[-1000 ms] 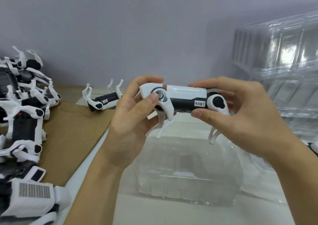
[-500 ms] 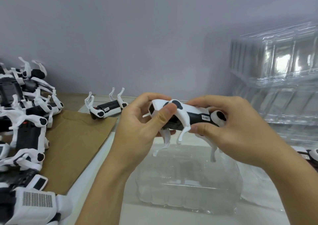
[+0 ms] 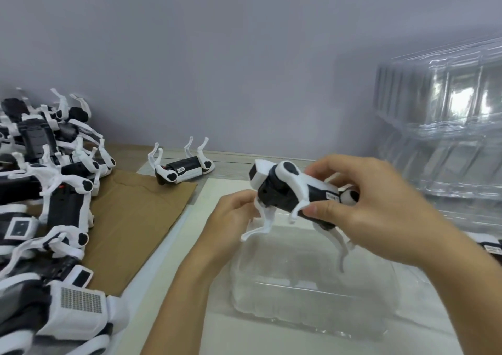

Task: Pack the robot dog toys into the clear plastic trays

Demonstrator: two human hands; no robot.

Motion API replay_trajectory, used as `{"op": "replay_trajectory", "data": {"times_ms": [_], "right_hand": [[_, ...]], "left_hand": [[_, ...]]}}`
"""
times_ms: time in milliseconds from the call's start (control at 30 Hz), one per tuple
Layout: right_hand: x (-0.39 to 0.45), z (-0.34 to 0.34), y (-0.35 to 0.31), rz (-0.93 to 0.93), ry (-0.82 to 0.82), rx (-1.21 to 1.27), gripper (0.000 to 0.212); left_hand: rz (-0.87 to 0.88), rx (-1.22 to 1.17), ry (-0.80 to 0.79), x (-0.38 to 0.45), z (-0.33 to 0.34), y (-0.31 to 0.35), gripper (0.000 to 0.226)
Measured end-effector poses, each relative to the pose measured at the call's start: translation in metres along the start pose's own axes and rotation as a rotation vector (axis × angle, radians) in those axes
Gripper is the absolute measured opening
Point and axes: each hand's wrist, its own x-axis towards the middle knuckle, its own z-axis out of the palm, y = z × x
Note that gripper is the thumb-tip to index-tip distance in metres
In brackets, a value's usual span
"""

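Robot dog toy held in the air just above the clear plastic tray, long axis running from 10 o'clock, head end, to 4 o'clock, legs pointing down toward the tray. At 9 o'clock of the toy, left hand, fingers curled at the front leg, exact contact hard to tell. At 3 o'clock, right hand, fingers pinching the body across its back and belly. Nearer and carrying the weight: the right. Likely next: straight down into the tray.
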Motion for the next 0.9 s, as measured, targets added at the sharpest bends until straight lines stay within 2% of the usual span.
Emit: {"op": "replay_trajectory", "data": {"times_ms": [200, 500, 600, 833, 900], "right_hand": [[0.003, 0.016, 0.009, 0.010, -0.010, -0.063, 0.023], [0.000, 0.003, 0.005, 0.051, -0.079, -0.253, 0.018], [-0.002, 0.000, -0.002, 0.060, -0.075, -0.294, 0.020], [-0.004, 0.008, -0.013, 0.135, -0.130, -0.479, 0.017], [-0.005, 0.009, -0.017, 0.142, -0.139, -0.520, 0.022]], "left_hand": [[-0.067, -0.086, 0.024, 0.001, 0.002, 0.000, 0.028], [-0.013, -0.122, -0.015, 0.002, 0.004, -0.001, 0.032], [-0.012, -0.121, -0.009, 0.003, 0.003, -0.002, 0.018], [-0.015, -0.101, 0.046, 0.006, 0.004, -0.004, 0.028], [-0.016, -0.095, 0.051, 0.006, 0.004, -0.004, 0.028]]}}
